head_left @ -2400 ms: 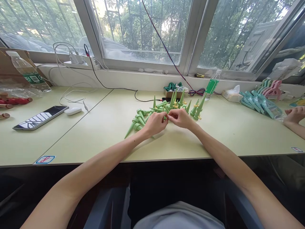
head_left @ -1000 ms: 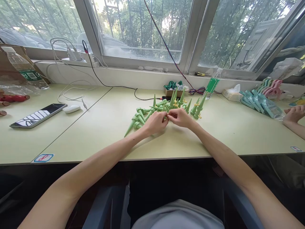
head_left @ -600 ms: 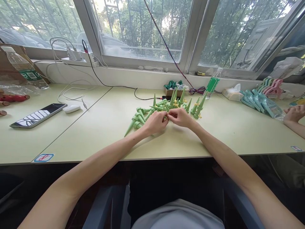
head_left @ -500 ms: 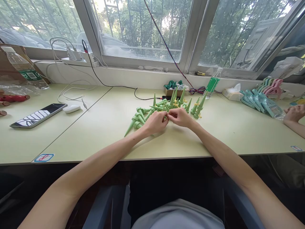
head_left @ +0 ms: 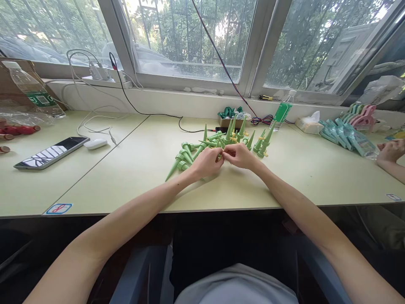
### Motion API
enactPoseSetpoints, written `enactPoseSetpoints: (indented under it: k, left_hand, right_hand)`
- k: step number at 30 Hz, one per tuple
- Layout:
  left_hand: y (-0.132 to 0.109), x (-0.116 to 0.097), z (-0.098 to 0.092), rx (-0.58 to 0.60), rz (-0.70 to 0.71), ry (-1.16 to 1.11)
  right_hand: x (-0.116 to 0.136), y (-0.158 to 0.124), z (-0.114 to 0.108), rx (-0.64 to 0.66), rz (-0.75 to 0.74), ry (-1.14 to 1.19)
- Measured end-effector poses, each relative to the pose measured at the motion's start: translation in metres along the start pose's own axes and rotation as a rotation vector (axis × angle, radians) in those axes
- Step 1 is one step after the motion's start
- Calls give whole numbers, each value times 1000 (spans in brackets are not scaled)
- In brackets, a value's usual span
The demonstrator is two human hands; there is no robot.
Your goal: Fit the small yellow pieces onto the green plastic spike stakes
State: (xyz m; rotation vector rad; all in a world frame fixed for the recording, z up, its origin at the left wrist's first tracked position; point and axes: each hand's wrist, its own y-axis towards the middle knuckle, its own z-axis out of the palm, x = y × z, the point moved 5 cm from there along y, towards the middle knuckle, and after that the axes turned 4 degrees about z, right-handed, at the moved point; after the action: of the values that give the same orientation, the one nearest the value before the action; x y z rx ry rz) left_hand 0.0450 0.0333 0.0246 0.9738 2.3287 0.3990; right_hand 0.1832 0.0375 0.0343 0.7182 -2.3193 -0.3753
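Green plastic watering spikes [head_left: 186, 152], several of them, lie in a loose pile just left of and behind my hands. More spikes with small yellow valves [head_left: 265, 143] stand point-up behind and to the right. My left hand [head_left: 208, 161] is closed, and a green tip [head_left: 217, 144] pokes up above its fingers, apparently from a spike it grips. Against it, my right hand [head_left: 239, 155] pinches with thumb and forefinger; its fingers hide whatever small part is between them. The two hands meet at the fingertips, low over the table.
A phone [head_left: 52, 153] and a white earbud case [head_left: 95, 144] lie at left. At the back stand a small box [head_left: 225, 122], a green-labelled bottle [head_left: 282, 112] and a tissue pack [head_left: 308, 124]. Bagged teal hangers [head_left: 343, 134] and another person's hand [head_left: 390, 150] are at right.
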Motion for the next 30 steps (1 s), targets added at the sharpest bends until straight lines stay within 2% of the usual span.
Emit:
enactPoseSetpoints:
  k: [21,30]
  left_hand:
    - [0,1,-1,-13,17,-32]
    - [-1,0,-1,53,-16,88]
  right_hand:
    - [-2,-1,1,-3,22,30]
    - [-5,0,3,-12,13,24]
